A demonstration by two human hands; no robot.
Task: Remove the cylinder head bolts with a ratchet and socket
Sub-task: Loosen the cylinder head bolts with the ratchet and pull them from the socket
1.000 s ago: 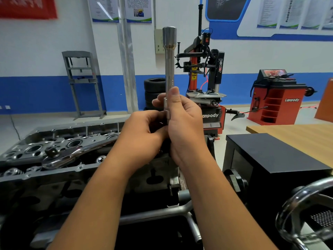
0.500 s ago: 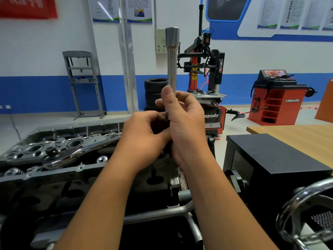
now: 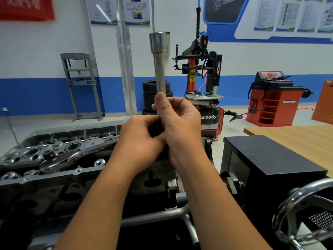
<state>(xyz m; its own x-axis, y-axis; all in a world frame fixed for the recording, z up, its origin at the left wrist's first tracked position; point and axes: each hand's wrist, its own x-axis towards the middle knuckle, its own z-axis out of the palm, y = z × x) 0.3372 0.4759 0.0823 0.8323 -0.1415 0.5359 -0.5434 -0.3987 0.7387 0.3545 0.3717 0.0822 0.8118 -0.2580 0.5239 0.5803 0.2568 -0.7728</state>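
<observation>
A long chrome extension bar with a socket end (image 3: 158, 62) stands upright in front of me, its wider end on top. My right hand (image 3: 180, 130) grips its lower shaft, thumb up along the bar. My left hand (image 3: 138, 143) is curled around the hidden bottom end, pressed against the right hand. A chrome ratchet (image 3: 72, 157) lies loose across the cylinder head (image 3: 30, 156) at the left, its drive head toward me. What the left fingers hold below the bar is hidden.
A black box (image 3: 270, 163) stands at the right beside a wooden table (image 3: 297, 138). A chrome handwheel (image 3: 302, 213) fills the lower right corner. A tyre changer (image 3: 201, 78), a red balancer (image 3: 275, 100) and stacked tyres (image 3: 149, 94) stand by the far wall.
The bar has shifted slightly left and tilted a little between frames. Both hands stay clasped at its lower end, with the right thumb sliding on the shaft.
</observation>
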